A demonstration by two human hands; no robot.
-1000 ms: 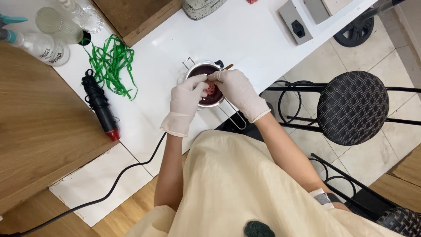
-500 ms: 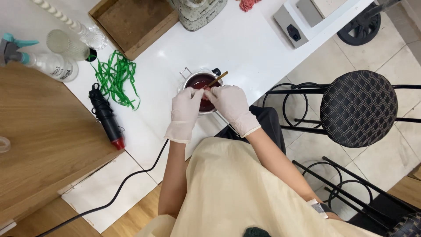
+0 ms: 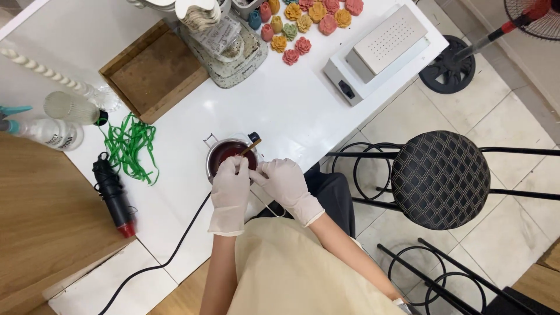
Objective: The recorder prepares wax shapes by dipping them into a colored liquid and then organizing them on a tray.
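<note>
White worktop point(image 3: 303, 111), two gloved hands at a small metal pot point(image 3: 228, 156) near its front edge.
Round and silvery, the pot holds dark red liquid; a wooden stick point(image 3: 251, 146) leans on its rim. Left hand point(image 3: 230, 192) has its fingers pinched together over the liquid, on something too small to tell. Right hand point(image 3: 287, 185) sits just beside the pot; its fingers' grip cannot be told. Green cord point(image 3: 133, 149) and a black heat gun point(image 3: 112, 192) lie to the left.

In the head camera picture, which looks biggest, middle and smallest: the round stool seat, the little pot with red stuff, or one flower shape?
1. Round stool seat, though its different height could skew this.
2. Pot of dark red liquid.
3. One flower shape, clearly smallest.
</note>
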